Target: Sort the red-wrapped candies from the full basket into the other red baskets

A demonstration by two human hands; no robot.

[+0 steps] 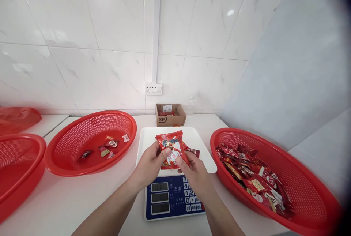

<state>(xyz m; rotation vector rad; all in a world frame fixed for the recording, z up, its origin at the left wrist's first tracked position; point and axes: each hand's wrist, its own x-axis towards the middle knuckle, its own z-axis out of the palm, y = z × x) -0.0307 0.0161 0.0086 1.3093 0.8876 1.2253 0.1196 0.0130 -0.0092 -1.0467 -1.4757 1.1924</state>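
Both my hands hold a red printed packet point(172, 147) over the white pan of a weighing scale point(197, 141). My left hand point(150, 163) pinches the packet's left edge with thumb and fingers closed. My right hand point(193, 172) grips its lower right corner, fingers curled. A small dark red candy point(193, 152) lies on the pan just behind my right hand. The scale's blue keypad and displays point(172, 197) face me below the hands.
A red mesh basket point(90, 142) at the left holds a few wrapped candies. Another red basket point(274, 181) at the right is full of red packets. A third red basket point(16, 170) sits at far left. A small cardboard box point(170, 114) stands by the tiled wall.
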